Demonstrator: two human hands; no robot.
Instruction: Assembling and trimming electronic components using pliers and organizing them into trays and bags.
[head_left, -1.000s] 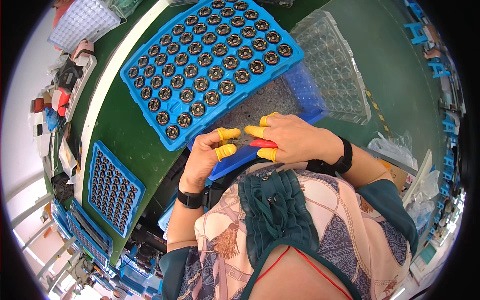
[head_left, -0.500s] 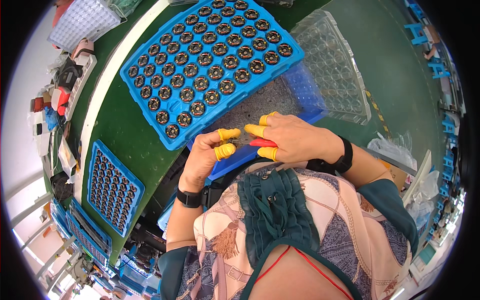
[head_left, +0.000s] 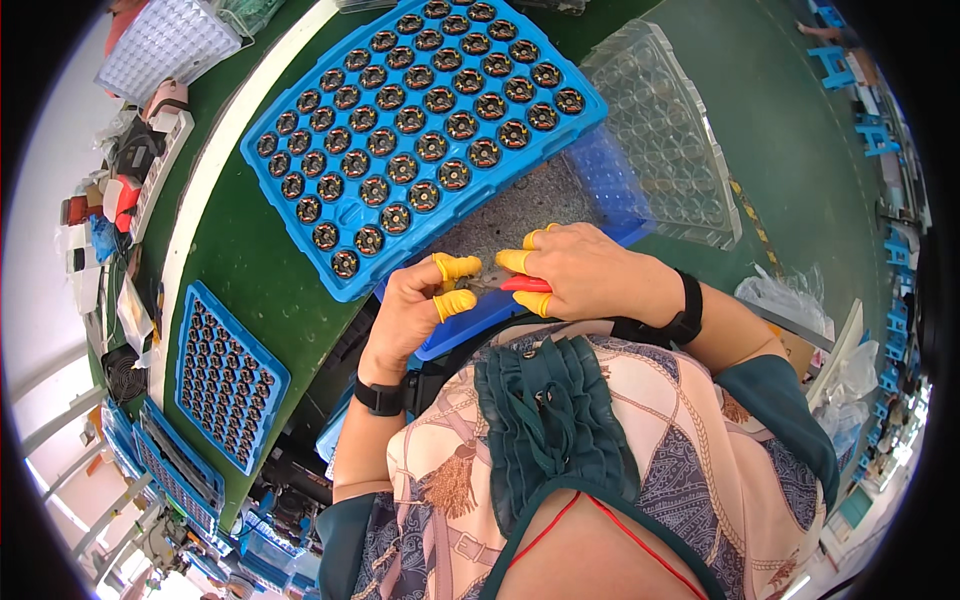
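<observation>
My left hand (head_left: 410,305), with yellow finger cots on thumb and finger, is curled in a pinch over the near part of the blue bin (head_left: 460,335). A small dark bit shows between its fingertips, too small to make out. My right hand (head_left: 600,275), also in yellow finger cots, is closed around a red-handled hand tool (head_left: 525,285), whose working end is hidden. The two hands' fingertips face each other, slightly apart. Just beyond them lies a blue tray (head_left: 345,215) filled with rows of round dark parts (head_left: 431,146) with red and yellow bits; one pocket holds none.
A clear plastic pocketed tray (head_left: 670,130) leans beside the bin on the right. On the green table (head_left: 225,215) at left sits a second filled blue tray (head_left: 228,375), with more stacked trays (head_left: 175,465) beyond. Clear bags (head_left: 790,300) lie at right.
Both hands have shifted only slightly, the right one up a little, and the gap between their fingertips is a touch different. The trays have stayed in place.
</observation>
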